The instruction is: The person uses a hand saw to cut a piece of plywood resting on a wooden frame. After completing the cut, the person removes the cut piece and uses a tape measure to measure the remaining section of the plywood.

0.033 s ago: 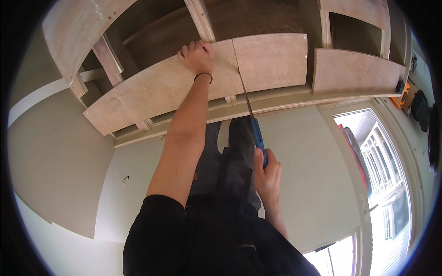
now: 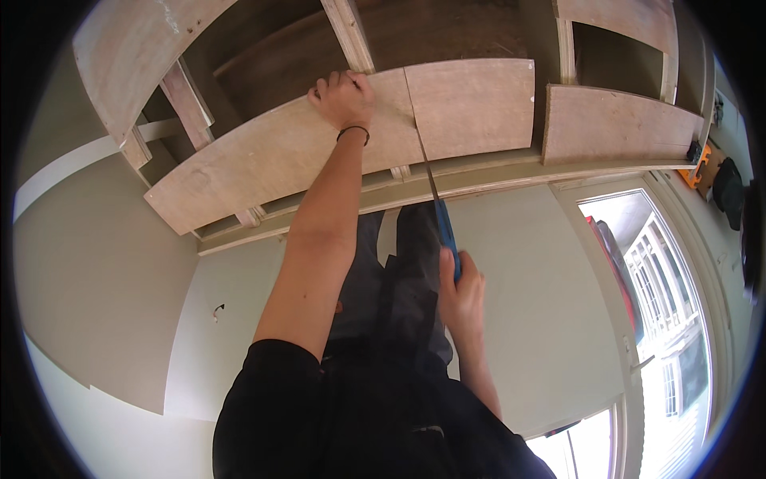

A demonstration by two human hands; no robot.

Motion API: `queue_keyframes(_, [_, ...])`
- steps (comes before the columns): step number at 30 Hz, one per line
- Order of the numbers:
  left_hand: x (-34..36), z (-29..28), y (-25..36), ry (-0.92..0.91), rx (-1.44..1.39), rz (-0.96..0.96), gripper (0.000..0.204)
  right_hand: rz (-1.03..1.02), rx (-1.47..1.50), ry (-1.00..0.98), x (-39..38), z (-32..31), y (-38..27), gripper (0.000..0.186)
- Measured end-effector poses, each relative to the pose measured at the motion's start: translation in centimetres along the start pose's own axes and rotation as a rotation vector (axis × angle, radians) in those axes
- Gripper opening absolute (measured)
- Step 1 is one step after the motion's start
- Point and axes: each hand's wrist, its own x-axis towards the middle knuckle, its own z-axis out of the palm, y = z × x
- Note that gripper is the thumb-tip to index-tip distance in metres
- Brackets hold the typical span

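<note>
Bare timber framing (image 2: 349,36) fills the top of the frame, and daylight comes through a glazed door (image 2: 666,279) at the right. Across the upper middle lies a long, curved plywood board (image 2: 255,160), with a thin dark line crossing it from top edge to midway down. I see a handsaw (image 2: 448,231) lined up with it, blade on the board's lower half, blue handle hanging below. The right hand (image 2: 463,295) is wrapped around that handle; the left hand (image 2: 343,97) is clamped, fingers curled, on the board's upper edge, left of the line.

Compared with a moment ago, handle and right hand sit slightly higher, nearer the board, while the left hand hasn't budged: to my eye, a push stroke along the line, the board held steady.

Another plywood panel (image 2: 618,124) stands just right. A pale wooden rail (image 2: 479,180) passes under the blade, probably the nearest obstacle, with dark trousers (image 2: 415,263) below.
</note>
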Motion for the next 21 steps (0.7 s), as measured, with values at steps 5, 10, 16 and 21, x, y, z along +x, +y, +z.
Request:
queue_keyframes(5, [-0.1,-0.2,-0.2,-0.006,-0.042,0.010,0.031,-0.158,-0.023,0.091,13.9,6.2,-2.5,0.056])
queue_keyframes(10, [0.5,0.2,-0.1,-0.020,-0.016,0.009,0.032,-0.145,0.074,0.107,9.0,6.2,3.0,0.050])
queue_keyframes(16, [0.5,0.2,-0.1,-0.020,0.004,0.042,0.031,0.055,0.043,-0.025,-2.0,0.2,3.3,0.038])
queue_keyframes(21, [0.3,0.5,0.0,0.021,0.039,0.055,0.033,-0.088,-0.026,-0.014,15.2,6.1,-3.0,0.056])
